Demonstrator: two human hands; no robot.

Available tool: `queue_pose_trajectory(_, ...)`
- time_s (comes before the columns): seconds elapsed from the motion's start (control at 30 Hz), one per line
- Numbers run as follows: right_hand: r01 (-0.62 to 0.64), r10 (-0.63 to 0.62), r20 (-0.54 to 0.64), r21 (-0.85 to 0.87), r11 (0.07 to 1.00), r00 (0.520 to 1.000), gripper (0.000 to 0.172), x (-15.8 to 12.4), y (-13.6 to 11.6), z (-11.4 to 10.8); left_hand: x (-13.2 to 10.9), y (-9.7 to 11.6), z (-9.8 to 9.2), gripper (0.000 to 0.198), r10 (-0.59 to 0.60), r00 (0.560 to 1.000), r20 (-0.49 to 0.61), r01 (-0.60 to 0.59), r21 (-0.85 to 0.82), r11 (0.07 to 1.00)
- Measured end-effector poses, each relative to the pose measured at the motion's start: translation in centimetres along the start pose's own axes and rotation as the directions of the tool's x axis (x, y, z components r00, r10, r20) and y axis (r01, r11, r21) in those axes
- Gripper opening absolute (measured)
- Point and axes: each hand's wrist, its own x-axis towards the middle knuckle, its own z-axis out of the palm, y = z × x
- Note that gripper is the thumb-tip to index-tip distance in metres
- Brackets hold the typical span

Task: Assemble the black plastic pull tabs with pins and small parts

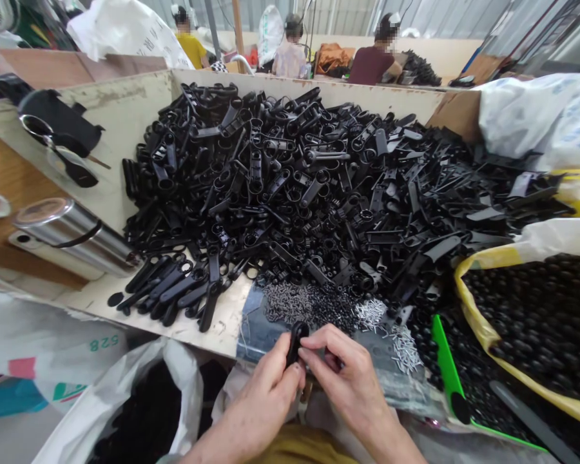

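Note:
Near the table's front edge, my left hand (273, 380) is closed around a black plastic handle-like part (297, 336) with a rounded, ring-shaped upper end. My right hand (352, 374) is beside it, thumb and forefinger pinched against the part's right side. Whatever sits between those fingertips is too small or hidden to make out. Just beyond my hands lie piles of small grey pieces (287, 303), small black pieces (336, 306), silver pins (370, 314) and longer silver pins (406, 350) on a dark mat (251, 328).
A large heap of black plastic parts (270, 174) fills the walled table. Left are longer black parts (174, 287) in a row and a steel flask (77, 229). A sack of black pieces (536, 309), a green plastic edge (447, 367) and another sack (188, 380) flank me. Several people sit beyond.

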Motion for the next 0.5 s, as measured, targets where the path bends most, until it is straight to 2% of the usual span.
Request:
queue_pose_trajectory(0.1, 0.017, -0.016, -0.051, 0.019, 1.000, 0.999, 0.012, -0.6, -0.1, 0.5, 0.1, -0.6, 0.0, 0.057, 0.074, 0.996, -0.048, -0.070, 0.067, 0.995)
queue_pose_trajectory(0.2, 0.073, -0.076, -0.067, -0.045, 0.996, 0.995, 0.016, -1.4, 0.2, 1.1, 0.3, -0.8, 0.0, 0.052, 0.120, 0.989, -0.086, -0.109, 0.123, 0.986)
queue_pose_trajectory(0.33, 0.162, -0.155, 0.050, -0.284, 0.945, 0.987, 0.030, -2.3, 0.5, 1.2, 1.2, -1.4, -0.3, 0.050, 0.191, 0.978, -0.085, -0.174, 0.182, 0.968)
queue_pose_trajectory(0.4, 0.162, -0.115, 0.152, -0.343, 0.925, 0.982, 0.034, -2.5, 0.2, 0.5, 1.7, -1.9, -0.5, 0.049, 0.208, 0.976, -0.067, -0.194, 0.167, 0.967)
queue_pose_trajectory(0.5, 0.028, 0.058, 0.255, -0.320, 0.947, 0.965, 0.043, -2.6, -0.5, -1.1, 2.2, -2.8, -0.7, 0.049, 0.208, 0.977, -0.052, -0.202, 0.102, 0.974)
